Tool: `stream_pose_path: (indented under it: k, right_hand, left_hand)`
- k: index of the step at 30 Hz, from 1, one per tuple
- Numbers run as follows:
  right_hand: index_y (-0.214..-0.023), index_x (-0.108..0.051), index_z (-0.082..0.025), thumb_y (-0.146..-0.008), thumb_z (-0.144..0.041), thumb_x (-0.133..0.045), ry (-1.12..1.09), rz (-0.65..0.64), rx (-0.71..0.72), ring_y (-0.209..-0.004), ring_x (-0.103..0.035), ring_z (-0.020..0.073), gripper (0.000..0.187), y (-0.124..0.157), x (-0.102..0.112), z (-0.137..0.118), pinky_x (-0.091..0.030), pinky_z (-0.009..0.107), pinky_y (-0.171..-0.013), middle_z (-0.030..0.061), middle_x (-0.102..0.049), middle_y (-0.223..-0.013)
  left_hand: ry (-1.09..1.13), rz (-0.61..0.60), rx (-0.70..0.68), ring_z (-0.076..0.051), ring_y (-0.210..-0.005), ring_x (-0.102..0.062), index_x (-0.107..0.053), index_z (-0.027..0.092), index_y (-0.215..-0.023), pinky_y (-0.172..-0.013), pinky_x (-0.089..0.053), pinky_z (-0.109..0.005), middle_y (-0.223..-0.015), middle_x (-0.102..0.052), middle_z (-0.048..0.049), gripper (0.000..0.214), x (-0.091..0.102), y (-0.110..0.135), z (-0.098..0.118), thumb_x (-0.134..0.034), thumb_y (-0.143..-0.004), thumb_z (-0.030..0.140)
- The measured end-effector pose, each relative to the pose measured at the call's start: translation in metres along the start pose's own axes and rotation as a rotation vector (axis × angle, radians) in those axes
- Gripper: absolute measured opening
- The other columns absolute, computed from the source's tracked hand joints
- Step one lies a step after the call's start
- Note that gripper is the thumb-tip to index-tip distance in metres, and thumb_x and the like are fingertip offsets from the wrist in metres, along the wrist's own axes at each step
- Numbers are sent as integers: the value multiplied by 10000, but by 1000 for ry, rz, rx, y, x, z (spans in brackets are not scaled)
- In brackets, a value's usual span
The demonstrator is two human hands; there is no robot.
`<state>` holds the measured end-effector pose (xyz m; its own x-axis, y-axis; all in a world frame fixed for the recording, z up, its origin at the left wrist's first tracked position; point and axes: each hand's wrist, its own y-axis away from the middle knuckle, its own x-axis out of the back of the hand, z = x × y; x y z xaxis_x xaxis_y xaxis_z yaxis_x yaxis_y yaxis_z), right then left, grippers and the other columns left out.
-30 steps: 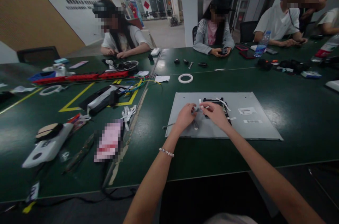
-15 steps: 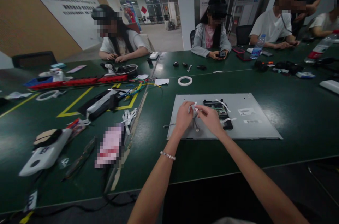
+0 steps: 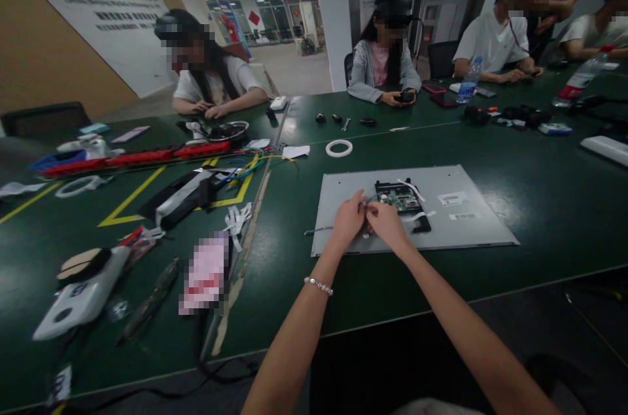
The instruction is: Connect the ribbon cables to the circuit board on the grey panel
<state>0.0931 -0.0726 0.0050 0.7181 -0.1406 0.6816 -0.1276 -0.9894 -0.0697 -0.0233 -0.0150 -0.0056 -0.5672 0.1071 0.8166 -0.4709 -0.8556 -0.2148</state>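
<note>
On a silver-grey metal panel (image 3: pixel 471 228), my left hand (image 3: pixel 350 217) and my right hand (image 3: pixel 387 224) meet with their fingertips nearly touching. Both are closed in a pinch on a thin grey cable (image 3: pixel 320 230), whose tail sticks out to the left under my left hand. Most of the cable is hidden behind my fingers. Right beside my fingertips is a green circuit board (image 3: pixel 402 200) in a black plastic frame (image 3: pixel 422 222). White tape strips (image 3: pixel 413 188) lie across that frame.
Beyond the panel lies a white tape roll (image 3: pixel 339 148). Cut white strips (image 3: pixel 238 225), a black-and-silver bundle (image 3: pixel 176 199) and a white device (image 3: pixel 81 294) are to the left. Several people sit across the green table (image 3: pixel 540 205); bottles (image 3: pixel 470 81) stand at the far right.
My hands have come closer together and lower over the panel. The white piece seen between my fingertips and the hanging cable loop are now mostly covered. The view has shifted slightly.
</note>
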Motion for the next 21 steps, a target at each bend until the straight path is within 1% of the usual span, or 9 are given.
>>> stream_pose_path:
  k: [2, 4, 8, 11, 13, 15, 17, 19, 21]
  right_hand:
    - [-1038, -656, -150, -910, -176, -423, 81, 8, -6, -734, -637, 140, 267, 3, 2, -2, -446, 221, -735, 75, -688, -887]
    - [-1023, -649, -147, -911, -179, -426, 168, 8, -12, -819, -641, 170, 252, 7, 3, -4, -441, 246, -770, 98, -680, -916]
    - [-1083, -610, -122, -924, -162, -392, 318, -2, -22, -864, -638, 211, 273, 22, 4, -9, -444, 294, -774, 138, -660, -950]
    - [-1162, -584, -150, -927, -164, -383, 373, -27, 20, -896, -630, 218, 309, 42, 7, -7, -450, 303, -776, 129, -650, -1012]
    - [-1188, -582, -181, -930, -188, -380, 391, -33, 72, -922, -621, 213, 328, 56, 17, 3, -454, 297, -785, 112, -642, -1051]
    - [-1228, -569, -200, -941, -229, -353, 414, 25, 123, -926, -611, 205, 360, 68, 36, 25, -459, 299, -802, 101, -633, -1076]
    - [-1261, -550, -202, -953, -283, -320, 455, 157, 147, -949, -597, 211, 393, 73, 60, 59, -459, 324, -856, 100, -619, -1104]
    - [-1322, -506, -163, -955, -341, -314, 534, 269, 132, -1101, -535, 246, 450, 72, 86, 99, -425, 368, -954, 132, -575, -1208]
    - [-1370, -460, -119, -948, -405, -337, 651, 287, 87, -1222, -443, 287, 524, 68, 107, 137, -380, 425, -1014, 164, -507, -1310]
  left_hand:
    - [-37, -15, -22, -191, -1154, -590, -394, 161, -1397, -1031, -412, -324, -1235, -646, -66, 506, -1, 0, -1, -450, -896, 119]
    - [-92, -37, -41, -198, -1165, -582, -353, 156, -1422, -1077, -365, -350, -1263, -629, -72, 529, -1, 1, -1, -456, -904, 142]
    - [-146, -77, -51, -207, -1204, -555, -314, 168, -1444, -1120, -307, -368, -1331, -577, -76, 564, 0, 2, 0, -479, -906, 211]
    - [-145, -95, -61, -214, -1244, -521, -300, 179, -1452, -1115, -315, -375, -1391, -518, -84, 598, 1, 3, 0, -498, -891, 232]
    - [-142, -109, -81, -225, -1265, -501, -293, 170, -1453, -1109, -320, -392, -1421, -481, -103, 614, 1, 2, -1, -508, -885, 255]
    - [-140, -125, -108, -237, -1293, -471, -290, 157, -1452, -1109, -314, -409, -1440, -453, -122, 632, 1, 3, -3, -524, -880, 291]
    - [-138, -138, -130, -248, -1326, -431, -287, 159, -1451, -1114, -302, -422, -1453, -433, -131, 657, 1, 3, -3, -543, -873, 335]
    - [-139, -143, -133, -261, -1344, -406, -284, 163, -1452, -1114, -300, -429, -1463, -417, -137, 683, 2, 3, -3, -558, -864, 377]
    - [-141, -139, -126, -274, -1354, -390, -279, 140, -1454, -1112, -306, -423, -1478, -388, -155, 722, 4, 3, -3, -570, -852, 414]
